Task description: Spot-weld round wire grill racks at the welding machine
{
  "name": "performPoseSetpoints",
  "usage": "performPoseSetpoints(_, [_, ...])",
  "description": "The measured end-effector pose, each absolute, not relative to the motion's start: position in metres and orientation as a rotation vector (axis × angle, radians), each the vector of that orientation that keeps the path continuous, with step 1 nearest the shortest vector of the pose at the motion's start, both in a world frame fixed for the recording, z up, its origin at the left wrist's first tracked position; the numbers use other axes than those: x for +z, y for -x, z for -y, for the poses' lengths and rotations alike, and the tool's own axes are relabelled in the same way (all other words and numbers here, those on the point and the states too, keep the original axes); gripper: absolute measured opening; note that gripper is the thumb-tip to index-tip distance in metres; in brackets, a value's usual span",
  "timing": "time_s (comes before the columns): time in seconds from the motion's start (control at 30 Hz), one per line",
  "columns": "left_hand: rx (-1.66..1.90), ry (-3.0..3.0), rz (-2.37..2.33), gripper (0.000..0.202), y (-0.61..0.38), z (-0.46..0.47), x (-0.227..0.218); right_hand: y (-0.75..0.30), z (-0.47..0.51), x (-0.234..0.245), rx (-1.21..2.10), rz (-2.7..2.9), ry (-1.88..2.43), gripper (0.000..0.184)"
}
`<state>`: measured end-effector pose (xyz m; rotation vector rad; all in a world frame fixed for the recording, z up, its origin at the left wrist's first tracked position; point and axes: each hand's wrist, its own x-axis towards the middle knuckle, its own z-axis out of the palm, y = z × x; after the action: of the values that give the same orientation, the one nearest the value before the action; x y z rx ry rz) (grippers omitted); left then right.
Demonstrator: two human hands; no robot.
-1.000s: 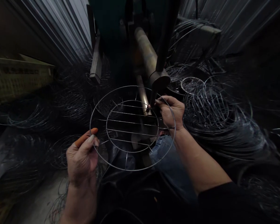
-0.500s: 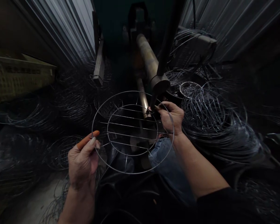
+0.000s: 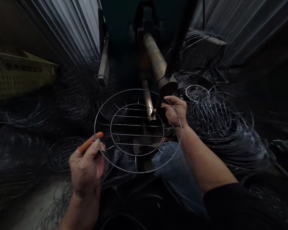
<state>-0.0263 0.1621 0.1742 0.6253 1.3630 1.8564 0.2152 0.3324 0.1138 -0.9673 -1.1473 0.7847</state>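
your left hand (image 3: 87, 167) pinches the outer ring of the round wire grille (image 3: 137, 130) at its 8 o'clock edge, thumb and an orange-capped forefinger closed together on the wire. your right hand (image 3: 174, 111) is at the grille's 2 o'clock edge, its fingers (image 3: 169, 101) curled shut around the rim; exactly which wire they clamp is hard to make out, since the hand covers that joint. the grille hangs in the air in front of you, an inner ring and four straight cross wires inside the outer ring, tilted a little toward you.

behind the grille, at 12 o'clock, a dull metal cylinder (image 3: 155, 60) slopes down out of the dark, and a dark rod with a round foot (image 3: 168, 86) comes down just beside your right hand; its tip seems to meet the grille near your fingers, but shadow hides the contact. the machine above them is cut off by the top edge.

heaps of loose wire hoops (image 3: 218, 121) lie at 3 o'clock, and more dim coils (image 3: 69, 105) at 9 o'clock, mostly lost in gloom. your jeans-clad knee (image 3: 169, 159) shows under the grille at 5 o'clock. corrugated sheet walls (image 3: 69, 28) rise on both sides.
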Motion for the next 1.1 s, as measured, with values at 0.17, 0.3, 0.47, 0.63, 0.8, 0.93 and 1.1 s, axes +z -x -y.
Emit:
performPoseSetpoints(0.17, [1.842,-0.603,-1.342,0.010,0.022,-0.156,0.172,-0.214,-0.338,0.118,0.887,1.139,0.938,0.022])
performPoseSetpoints(0.3, [1.821,-0.593,-1.317,0.008,0.018,-0.151,0.170,-0.213,-0.335,0.127,0.940,1.126,0.982,0.027])
performPoseSetpoints(0.47, [1.812,-0.589,-1.297,0.008,0.015,-0.149,0.170,-0.217,-0.336,0.128,0.952,1.158,0.992,0.028])
performPoseSetpoints(0.63, [1.816,-0.563,-1.274,0.005,0.015,-0.149,0.168,-0.217,-0.336,0.133,1.003,1.166,1.041,0.031])
performPoseSetpoints(0.8, [1.830,-0.546,-1.254,0.007,0.012,-0.149,0.169,-0.213,-0.331,0.141,0.975,1.204,1.018,0.032])
performPoseSetpoints(0.93, [1.806,-0.535,-1.253,0.007,0.010,-0.148,0.172,-0.213,-0.331,0.140,1.000,1.213,1.009,0.033])
performPoseSetpoints(1.1, [1.762,-0.557,-1.258,0.012,0.008,-0.147,0.174,-0.214,-0.333,0.137,0.998,1.209,1.026,0.034])
